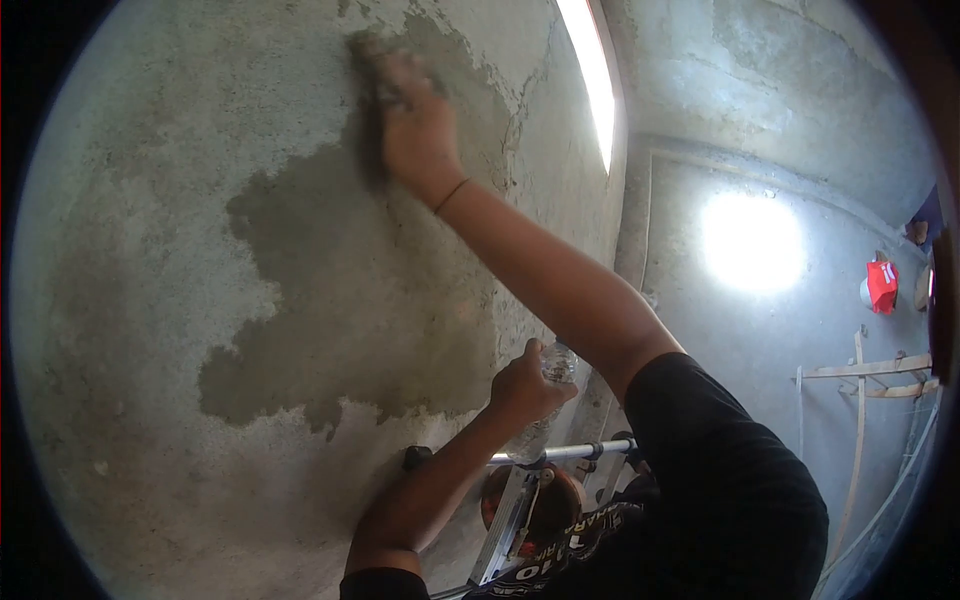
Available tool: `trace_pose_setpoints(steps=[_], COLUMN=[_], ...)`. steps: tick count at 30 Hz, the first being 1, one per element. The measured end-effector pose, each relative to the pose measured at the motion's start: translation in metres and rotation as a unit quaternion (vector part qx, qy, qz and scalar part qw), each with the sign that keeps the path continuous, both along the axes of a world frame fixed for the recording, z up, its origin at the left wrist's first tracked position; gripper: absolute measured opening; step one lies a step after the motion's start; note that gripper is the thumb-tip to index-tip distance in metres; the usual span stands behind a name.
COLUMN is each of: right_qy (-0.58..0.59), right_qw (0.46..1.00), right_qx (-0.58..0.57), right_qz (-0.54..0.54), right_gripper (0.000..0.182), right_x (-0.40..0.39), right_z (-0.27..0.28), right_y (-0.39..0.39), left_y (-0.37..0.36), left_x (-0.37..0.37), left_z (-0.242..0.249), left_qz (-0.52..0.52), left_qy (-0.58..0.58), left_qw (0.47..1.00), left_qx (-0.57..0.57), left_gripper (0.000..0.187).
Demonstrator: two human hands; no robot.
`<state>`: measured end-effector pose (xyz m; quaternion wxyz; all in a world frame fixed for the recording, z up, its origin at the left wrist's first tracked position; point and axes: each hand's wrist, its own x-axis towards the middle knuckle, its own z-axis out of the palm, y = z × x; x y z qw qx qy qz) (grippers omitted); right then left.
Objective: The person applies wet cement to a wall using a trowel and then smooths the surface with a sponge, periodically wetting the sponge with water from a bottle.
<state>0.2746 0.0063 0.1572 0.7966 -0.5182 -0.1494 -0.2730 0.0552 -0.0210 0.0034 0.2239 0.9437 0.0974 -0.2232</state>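
Observation:
My left hand (530, 386) is wrapped around a clear plastic bottle (558, 362), low in front of my body and close to the wall. My right arm stretches up to the bare grey wall (150, 200). There my right hand (415, 120) lies over the upper part of a dark wet patch (370, 290) with ragged edges. Motion smears its fingers, and a dark blur runs along their left side; I cannot tell whether they hold anything. A thin dark band circles that wrist.
Below the bottle are a metal ladder (505, 525) with a crossbar (575, 451) and a round brown container (570, 490). A wooden frame (858, 420) and a red item (881, 287) stand farther off at right. A bright narrow opening (590, 70) cuts the wall above.

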Motion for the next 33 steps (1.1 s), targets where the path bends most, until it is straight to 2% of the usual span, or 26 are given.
trace_pose_setpoints(steps=[2, 3, 4, 5, 7, 9, 10, 11, 13, 14, 16, 17, 18, 20, 21, 22, 23, 25, 26, 28, 29, 30, 31, 32, 33], right_qy=[-0.174, -0.174, -0.011, 0.152, 0.28, 0.321, 0.323, 0.313, 0.387, 0.28, 0.098, 0.028, 0.031, -0.228, -0.207, -0.032, 0.144, 0.297, 0.295, 0.36, 0.36, 0.357, 0.202, 0.043, 0.046], right_qw=[0.983, 0.983, 0.998, 0.976, 0.912, 0.9, 0.899, 0.933, 0.914, 0.955, 0.994, 0.999, 0.999, 0.972, 0.978, 0.995, 0.975, 0.932, 0.932, 0.915, 0.925, 0.927, 0.978, 0.997, 0.997], right_qx=[0.018, 0.019, 0.02, 0.018, 0.24, 0.27, 0.268, 0.167, 0.057, 0.063, 0.027, -0.012, -0.011, -0.053, -0.03, -0.045, -0.058, 0.138, 0.138, 0.154, 0.068, 0.069, 0.048, 0.026, 0.025], right_qz=[-0.048, -0.048, 0.054, 0.155, 0.182, 0.122, 0.122, 0.055, 0.102, 0.077, 0.032, 0.011, 0.008, -0.029, 0.016, 0.088, 0.157, 0.155, 0.158, 0.094, 0.1, 0.098, 0.016, -0.064, -0.062], right_gripper=[0.033, 0.033, 0.03, 0.027, 0.033, 0.035, 0.035, 0.033, 0.039, 0.041, 0.044, 0.045, 0.045, 0.036, 0.035, 0.035, 0.034, 0.036, 0.036, 0.026, 0.032, 0.032, 0.035, 0.039, 0.039], right_x=[-0.021, -0.031, -0.039, -0.041, -0.03, -0.003, 0.024, 0.058, 0.032, 0.037, 0.038, 0.018, 0.008, -0.007, -0.01, -0.02, -0.026, -0.009, -0.003, 0.015, 0.028, 0.035, 0.029, 0.02, 0.008], right_z=[0.005, -0.001, -0.011, -0.019, -0.045, -0.075, -0.101, -0.131, -0.072, -0.064, -0.046, -0.025, -0.024, -0.023, -0.035, -0.045, -0.052, -0.08, -0.082, -0.089, -0.086, -0.085, -0.066, -0.049, -0.032], right_y=[0.001, -0.006, -0.021, -0.035, -0.043, -0.041, -0.021, 0.004, -0.025, -0.013, 0.006, -0.004, -0.008, -0.013, -0.017, -0.03, -0.043, -0.037, -0.035, -0.029, -0.017, -0.005, 0.0, 0.003, 0.001], left_y=[0.001, 0.0, -0.001, -0.001, -0.001, -0.002, -0.002, -0.003, -0.003, -0.002, -0.001, -0.002, -0.003, -0.004, -0.003, -0.003, -0.003, -0.003, -0.004, -0.005, -0.005, -0.003, -0.003, -0.005, -0.006], left_x=[0.0, -0.001, -0.001, 0.0, 0.001, 0.005, 0.004, 0.002, 0.002, 0.003, 0.001, -0.002, -0.002, 0.0, 0.0, 0.0, 0.0, 0.002, 0.002, -0.001, -0.002, -0.003, -0.002, -0.001, 0.0], left_z=[-0.001, -0.001, -0.001, 0.0, 0.002, 0.01, 0.011, 0.01, 0.009, 0.007, 0.002, 0.002, 0.003, 0.004, 0.004, 0.004, 0.004, 0.005, 0.007, 0.008, 0.006, 0.001, -0.002, -0.001, 0.002], left_qz=[-0.001, 0.002, 0.005, 0.005, 0.007, 0.012, 0.014, 0.013, 0.005, 0.005, 0.012, 0.011, 0.007, 0.002, 0.001, 0.001, 0.002, 0.008, 0.011, 0.002, -0.001, -0.006, -0.009, -0.007, -0.002], left_qy=[-0.008, -0.017, -0.027, -0.028, -0.018, 0.001, 0.025, 0.026, 0.018, 0.015, -0.002, 0.004, 0.008, 0.009, 0.006, 0.003, -0.002, 0.003, 0.0, -0.007, -0.008, -0.022, -0.034, -0.033, -0.026], left_qw=[1.0, 1.0, 1.0, 1.0, 1.0, 1.0, 1.0, 1.0, 1.0, 1.0, 1.0, 1.0, 1.0, 1.0, 1.0, 1.0, 1.0, 1.0, 1.0, 1.0, 1.0, 1.0, 0.999, 0.999, 1.0], left_qx=[-0.016, -0.006, 0.004, 0.005, 0.002, 0.008, 0.014, 0.012, 0.009, 0.011, 0.006, 0.007, 0.007, 0.005, 0.0, -0.005, -0.006, 0.004, 0.005, 0.012, 0.013, 0.016, 0.017, 0.016, 0.005], left_gripper=[0.086, 0.084, 0.082, 0.082, 0.081, 0.084, 0.087, 0.087, 0.086, 0.086, 0.086, 0.086, 0.085, 0.085, 0.085, 0.085, 0.085, 0.084, 0.084, 0.084, 0.084, 0.082, 0.08, 0.08, 0.08])
